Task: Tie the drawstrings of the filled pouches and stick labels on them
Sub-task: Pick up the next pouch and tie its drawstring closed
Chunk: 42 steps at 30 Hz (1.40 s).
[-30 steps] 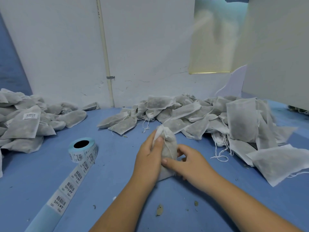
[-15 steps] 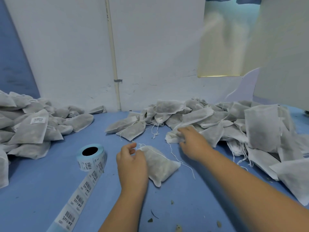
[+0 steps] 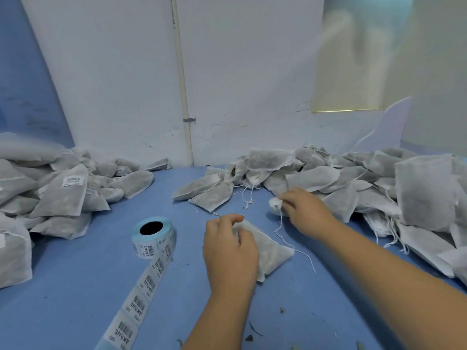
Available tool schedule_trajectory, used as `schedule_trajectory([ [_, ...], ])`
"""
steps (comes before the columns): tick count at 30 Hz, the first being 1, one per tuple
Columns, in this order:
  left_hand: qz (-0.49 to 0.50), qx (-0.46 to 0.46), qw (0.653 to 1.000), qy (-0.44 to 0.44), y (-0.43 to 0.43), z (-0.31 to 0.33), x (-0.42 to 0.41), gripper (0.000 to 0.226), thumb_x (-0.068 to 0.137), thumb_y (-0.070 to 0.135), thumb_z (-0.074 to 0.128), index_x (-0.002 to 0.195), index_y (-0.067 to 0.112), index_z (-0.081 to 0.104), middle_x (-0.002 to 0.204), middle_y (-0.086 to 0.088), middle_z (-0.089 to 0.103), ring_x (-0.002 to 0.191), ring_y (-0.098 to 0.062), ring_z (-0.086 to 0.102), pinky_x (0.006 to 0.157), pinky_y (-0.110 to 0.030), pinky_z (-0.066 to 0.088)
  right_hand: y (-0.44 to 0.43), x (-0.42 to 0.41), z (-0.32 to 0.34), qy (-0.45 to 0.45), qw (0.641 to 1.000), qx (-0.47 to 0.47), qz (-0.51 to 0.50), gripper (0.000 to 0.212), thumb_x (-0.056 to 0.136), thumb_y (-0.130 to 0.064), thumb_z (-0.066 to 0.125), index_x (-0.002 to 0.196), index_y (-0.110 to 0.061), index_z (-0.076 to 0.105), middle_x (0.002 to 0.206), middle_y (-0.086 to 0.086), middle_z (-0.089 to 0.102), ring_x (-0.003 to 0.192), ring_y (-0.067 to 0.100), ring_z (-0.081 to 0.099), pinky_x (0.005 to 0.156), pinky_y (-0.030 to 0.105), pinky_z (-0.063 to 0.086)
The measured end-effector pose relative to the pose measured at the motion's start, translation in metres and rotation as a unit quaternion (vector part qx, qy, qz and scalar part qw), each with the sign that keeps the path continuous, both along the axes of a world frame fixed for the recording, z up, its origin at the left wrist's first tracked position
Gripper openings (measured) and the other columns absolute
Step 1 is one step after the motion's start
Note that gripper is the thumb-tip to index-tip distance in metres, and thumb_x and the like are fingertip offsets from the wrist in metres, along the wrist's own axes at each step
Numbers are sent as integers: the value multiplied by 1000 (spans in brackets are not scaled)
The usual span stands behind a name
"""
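L hand grips pouch; R hand pinches 2nd pouch; label roll barcodes, text unreadable.

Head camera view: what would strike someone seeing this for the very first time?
Heaps of filled grey-white pouches cover both sides of the blue table, the right heap by the wall, the left heap showing one labelled pouch. A roll of barcode labels trails its strip toward the camera. At centre the left hand grips a pouch on the table; the right hand pinches a second pouch's neck.
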<state>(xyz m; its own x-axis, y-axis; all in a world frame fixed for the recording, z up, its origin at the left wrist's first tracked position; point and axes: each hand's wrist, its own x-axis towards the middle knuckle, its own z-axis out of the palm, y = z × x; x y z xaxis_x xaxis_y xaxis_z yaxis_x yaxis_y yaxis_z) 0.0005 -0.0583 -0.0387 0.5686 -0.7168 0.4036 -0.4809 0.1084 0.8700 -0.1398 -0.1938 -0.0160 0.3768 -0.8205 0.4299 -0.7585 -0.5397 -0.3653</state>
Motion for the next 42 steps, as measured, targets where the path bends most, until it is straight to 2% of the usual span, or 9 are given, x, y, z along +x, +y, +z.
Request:
schedule_trajectory([
  [4,-32,-49,996,-61,6,3,-7,30,91,6,51,104,32,58,111,13,48,103,-4,49,94,-23,36,41,-25,13,-190,979,37,54,25,96,-6,53,103,-21,71,96,-6,58,85,6,54,76,15,36],
  [8,-90,-102,980,-147,13,10,-18,31,89,5,53,114,20,64,116,10,54,107,-3,47,89,-8,30,90,-52,29,-368,914,139,98,31,97,-10,52,97,-34,72,79,-13,63,56,1,52,54,17,43],
  [16,-295,-90,940,-149,27,26,-51,40,87,55,50,124,43,53,119,19,60,114,5,53,94,-10,39,142,-68,14,-489,793,295,214,24,87,-18,56,103,-18,73,99,5,72,78,12,62,60,22,48],
  [19,-285,-99,940,-163,28,29,-58,26,91,44,57,115,38,64,107,22,67,105,6,58,89,-9,41,144,-69,13,-501,784,309,196,24,96,-14,50,104,-13,72,99,9,73,80,15,64,66,26,50],
  [23,-207,-101,952,-201,28,39,-52,17,93,31,64,108,27,71,100,18,66,98,2,56,83,-7,38,148,-73,18,-516,749,382,164,43,101,-39,39,97,-15,75,97,11,73,79,21,68,70,30,54],
  [26,-175,-76,947,-257,31,45,-50,17,93,35,63,106,30,70,96,14,64,92,0,55,81,-19,41,149,-78,20,-473,766,407,155,51,88,-53,48,111,-13,69,98,8,72,81,20,67,71,30,51],
  [30,-147,-34,928,-340,38,52,-53,36,88,52,49,107,29,69,94,9,62,89,-9,57,75,-31,46,152,-78,19,-412,812,394,125,31,95,-34,56,100,-7,70,87,4,70,61,14,57,63,26,47],
  [37,-132,-29,921,-366,39,60,-57,17,93,28,60,106,19,67,98,4,61,92,-18,57,75,-32,42,152,-82,22,-382,864,320,75,24,93,-22,58,77,-16,75,74,-2,71,65,9,57,68,25,47],
  [42,-125,6,928,-350,36,68,-50,40,91,10,51,127,23,61,117,0,59,105,-22,56,86,-37,45,151,-89,26,-416,837,333,123,31,93,-22,53,70,-19,73,90,4,75,84,13,67,78,29,48],
])
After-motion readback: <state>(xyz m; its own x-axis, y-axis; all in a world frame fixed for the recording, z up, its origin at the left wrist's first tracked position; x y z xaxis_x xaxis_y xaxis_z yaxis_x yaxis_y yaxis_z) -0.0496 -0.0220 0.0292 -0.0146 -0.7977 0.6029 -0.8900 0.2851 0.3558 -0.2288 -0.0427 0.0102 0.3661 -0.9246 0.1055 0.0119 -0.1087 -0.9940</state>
